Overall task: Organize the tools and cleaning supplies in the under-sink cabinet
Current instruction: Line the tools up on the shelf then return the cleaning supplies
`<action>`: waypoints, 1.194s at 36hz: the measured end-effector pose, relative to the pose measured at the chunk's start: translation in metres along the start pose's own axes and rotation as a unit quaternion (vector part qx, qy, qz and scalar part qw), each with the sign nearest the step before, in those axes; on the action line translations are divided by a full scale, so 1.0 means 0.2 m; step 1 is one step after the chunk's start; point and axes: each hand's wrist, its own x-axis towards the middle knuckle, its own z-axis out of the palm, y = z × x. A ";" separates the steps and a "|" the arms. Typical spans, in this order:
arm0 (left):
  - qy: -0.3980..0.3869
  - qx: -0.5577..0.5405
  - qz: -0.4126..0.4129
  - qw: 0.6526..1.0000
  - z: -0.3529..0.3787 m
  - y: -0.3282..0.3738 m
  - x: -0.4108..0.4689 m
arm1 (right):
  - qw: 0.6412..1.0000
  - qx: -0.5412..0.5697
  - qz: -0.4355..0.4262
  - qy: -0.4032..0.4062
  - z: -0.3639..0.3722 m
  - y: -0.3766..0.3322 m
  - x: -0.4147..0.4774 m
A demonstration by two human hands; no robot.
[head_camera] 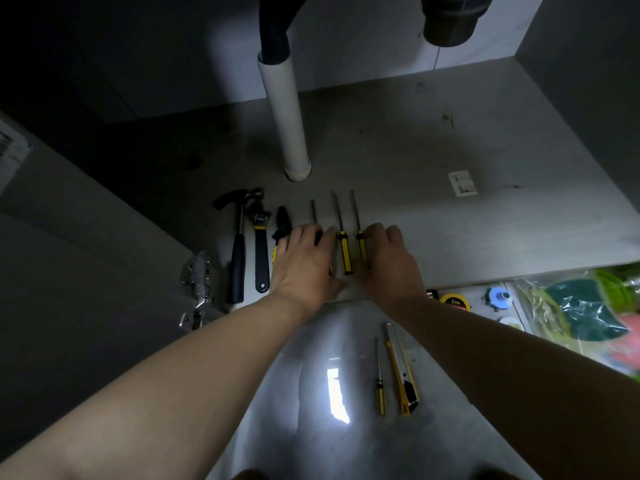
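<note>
head view: left hand (304, 261), right hand (389, 263) flat on screwdrivers (345, 252) by cabinet floor's (502, 233) front edge.

Four screwdrivers are lying: the left screwdriver (313, 211), middle screwdriver (345, 252) and right screwdriver (356, 209) along the front edge of the cabinet floor (415, 140), the fourth screwdriver (380, 393) outside it. One hammer (238, 261), one wrench (260, 258), one pliers (282, 218), one utility knife (401, 372) and one tape measure (454, 301) are lying nearby.
</note>
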 end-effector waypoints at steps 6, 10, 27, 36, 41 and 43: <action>-0.007 0.006 -0.002 1.000 0.02 -0.10 -0.05 | 0.986 -0.149 -0.072 0.001 0.01 -0.06 0.00; 0.004 0.003 -0.002 1.000 0.02 -0.11 -0.05 | 0.976 -0.207 -0.065 0.006 0.04 -0.08 0.01; 0.012 -0.013 0.008 1.000 0.01 -0.19 -0.08 | 0.968 -0.249 -0.036 -0.019 0.09 -0.16 0.02; 0.027 -0.026 -0.001 0.999 0.02 -0.18 -0.10 | 0.965 -0.257 -0.051 -0.009 0.12 -0.17 0.02; 0.028 -0.027 -0.009 0.999 0.02 -0.17 -0.10 | 0.964 -0.259 -0.061 -0.004 0.12 -0.16 0.02; 0.027 -0.030 -0.010 0.999 0.02 -0.16 -0.10 | 0.964 -0.258 -0.066 0.001 0.11 -0.15 0.01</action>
